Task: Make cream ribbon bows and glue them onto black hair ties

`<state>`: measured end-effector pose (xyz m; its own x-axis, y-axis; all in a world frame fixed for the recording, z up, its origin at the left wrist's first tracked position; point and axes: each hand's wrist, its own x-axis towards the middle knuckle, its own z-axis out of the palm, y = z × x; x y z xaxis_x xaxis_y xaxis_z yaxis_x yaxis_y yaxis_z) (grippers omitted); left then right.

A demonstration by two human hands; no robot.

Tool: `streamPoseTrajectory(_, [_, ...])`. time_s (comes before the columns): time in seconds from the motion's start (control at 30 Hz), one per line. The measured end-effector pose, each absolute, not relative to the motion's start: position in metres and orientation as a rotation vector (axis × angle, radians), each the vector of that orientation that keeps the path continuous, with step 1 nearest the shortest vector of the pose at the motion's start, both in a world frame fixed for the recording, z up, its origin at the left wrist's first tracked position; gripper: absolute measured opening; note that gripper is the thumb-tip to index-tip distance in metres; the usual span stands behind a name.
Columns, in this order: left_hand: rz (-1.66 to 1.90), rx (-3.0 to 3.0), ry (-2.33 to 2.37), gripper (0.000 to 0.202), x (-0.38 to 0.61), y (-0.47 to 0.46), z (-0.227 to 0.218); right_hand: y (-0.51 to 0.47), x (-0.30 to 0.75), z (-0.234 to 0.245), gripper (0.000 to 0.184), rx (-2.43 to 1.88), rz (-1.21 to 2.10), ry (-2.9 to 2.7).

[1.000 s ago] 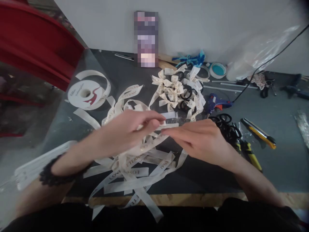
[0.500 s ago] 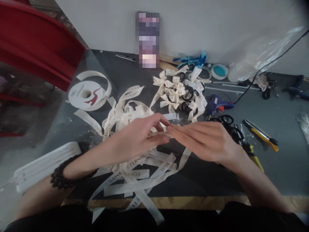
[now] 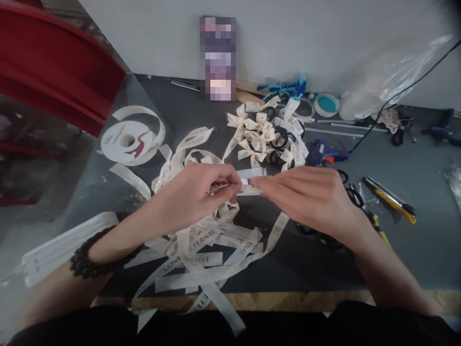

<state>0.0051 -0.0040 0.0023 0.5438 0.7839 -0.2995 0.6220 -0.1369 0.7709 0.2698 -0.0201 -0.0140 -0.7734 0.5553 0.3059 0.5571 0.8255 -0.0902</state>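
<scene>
My left hand (image 3: 194, 194) and my right hand (image 3: 306, 197) meet fingertip to fingertip above the table's middle. Both pinch a short piece of cream ribbon (image 3: 248, 189) held flat between them. Under the hands lies a loose tangle of cut cream ribbon strips (image 3: 209, 250) printed with gold lettering. A black bead bracelet (image 3: 88, 257) circles my left wrist.
A ribbon spool (image 3: 126, 140) sits at the left. Finished cream bows with black hair ties (image 3: 268, 137) are piled behind the hands. A blue glue gun (image 3: 326, 154), a yellow utility knife (image 3: 391, 199), black rings (image 3: 351, 194), a tape roll (image 3: 326, 103) and a clear plastic bag (image 3: 389, 77) lie right.
Both hands rose slightly and drew the short ribbon piece flat between their fingertips. The right hand shifted a little right and now covers more of the black rings.
</scene>
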Motion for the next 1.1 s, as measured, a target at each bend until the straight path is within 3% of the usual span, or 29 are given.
streamPoseTrajectory(0.17, [0.182, 1.855, 1.124, 0.020, 0.006, -0.003, -0.002, -0.019, 0.262, -0.020, 0.041, -0.955, 0.222, -2.526])
streamPoseTrajectory(0.5, [0.114, 1.801, 1.021, 0.023, 0.010, -0.008, 0.000, -0.019, 0.246, -0.022, 0.016, -1.189, 0.984, -2.308])
streamPoseTrajectory(1.1, [0.042, 1.841, 1.100, 0.029, -0.019, 0.015, 0.003, -0.009, 0.255, -0.015, 0.021, -1.379, 1.309, -2.266])
